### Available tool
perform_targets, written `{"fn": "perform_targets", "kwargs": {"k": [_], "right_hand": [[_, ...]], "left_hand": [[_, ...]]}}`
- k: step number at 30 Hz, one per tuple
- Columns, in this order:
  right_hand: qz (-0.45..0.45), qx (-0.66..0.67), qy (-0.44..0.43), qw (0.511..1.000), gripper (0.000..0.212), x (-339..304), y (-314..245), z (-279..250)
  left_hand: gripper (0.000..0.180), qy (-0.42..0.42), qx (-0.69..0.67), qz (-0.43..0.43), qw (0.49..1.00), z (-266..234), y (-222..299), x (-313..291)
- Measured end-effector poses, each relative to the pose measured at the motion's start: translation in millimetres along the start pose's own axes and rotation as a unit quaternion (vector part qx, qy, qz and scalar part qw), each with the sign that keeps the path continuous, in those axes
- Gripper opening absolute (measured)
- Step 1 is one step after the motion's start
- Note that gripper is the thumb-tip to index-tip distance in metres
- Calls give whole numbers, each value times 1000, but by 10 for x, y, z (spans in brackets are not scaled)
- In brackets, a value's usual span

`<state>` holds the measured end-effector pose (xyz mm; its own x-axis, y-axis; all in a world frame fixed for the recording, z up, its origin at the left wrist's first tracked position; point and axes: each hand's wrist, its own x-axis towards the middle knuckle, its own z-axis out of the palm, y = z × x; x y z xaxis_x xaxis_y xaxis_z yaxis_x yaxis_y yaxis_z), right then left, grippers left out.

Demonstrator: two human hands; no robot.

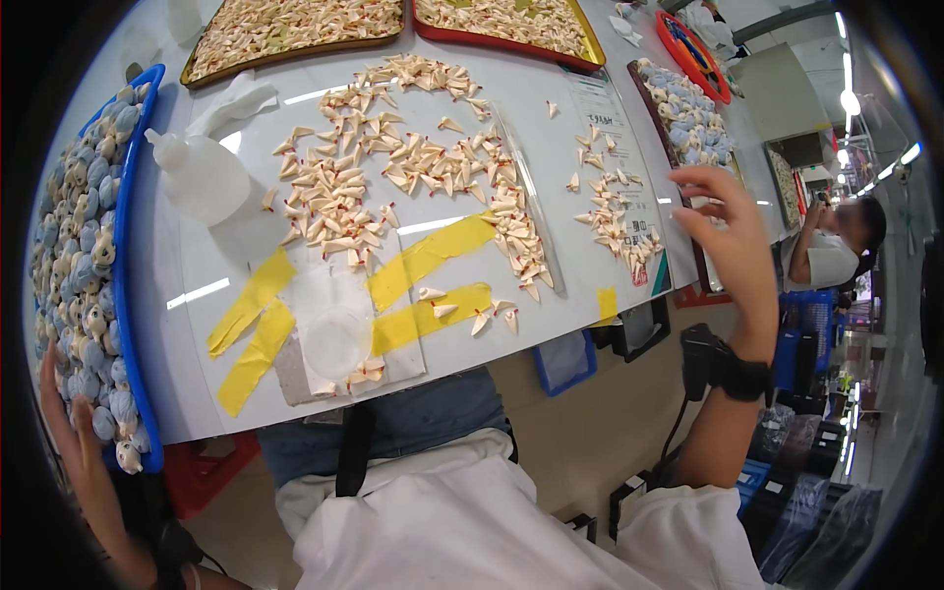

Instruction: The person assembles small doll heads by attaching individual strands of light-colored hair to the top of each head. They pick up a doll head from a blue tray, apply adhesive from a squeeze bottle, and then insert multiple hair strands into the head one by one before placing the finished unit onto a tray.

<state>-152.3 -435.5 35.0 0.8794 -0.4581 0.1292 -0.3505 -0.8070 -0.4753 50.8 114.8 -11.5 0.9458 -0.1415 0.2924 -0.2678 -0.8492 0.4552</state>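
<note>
My left hand (79,442) reaches to the near end of a blue tray (126,236) on the far left. Its fingers are stretched apart among small blue-and-cream figures (84,275), and no held piece shows. Raised at the table's right edge, my right hand (728,211) has its curved fingers apart and holds nothing. Closest to it is a scatter of small cream cone-shaped pieces with red marks (615,216). A larger spread of the same pieces (334,197) lies mid-table. In front of me a round clear dish (336,344) rests on a taped-down board (405,362).
Yellow tape strips (433,258) cross the white table (462,349). A white squeeze bottle (205,182) stands beside the blue tray. Two trays of cream pieces (295,44) lie at the back. Another tray of figures (688,118) is back right. A person (836,241) sits beyond.
</note>
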Motion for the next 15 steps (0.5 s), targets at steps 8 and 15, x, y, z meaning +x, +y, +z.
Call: {"fn": "perform_targets", "kwargs": {"k": [8, 15], "right_hand": [[-23, -89, 2, 996, 9, 407, 103, 380], [-39, -123, 3, 992, 8, 159, 227, 260]], "left_hand": [[44, -58, 62, 66, 994, -24, 475, 116], [28, -45, 15, 108, 993, -28, 564, 188]]}}
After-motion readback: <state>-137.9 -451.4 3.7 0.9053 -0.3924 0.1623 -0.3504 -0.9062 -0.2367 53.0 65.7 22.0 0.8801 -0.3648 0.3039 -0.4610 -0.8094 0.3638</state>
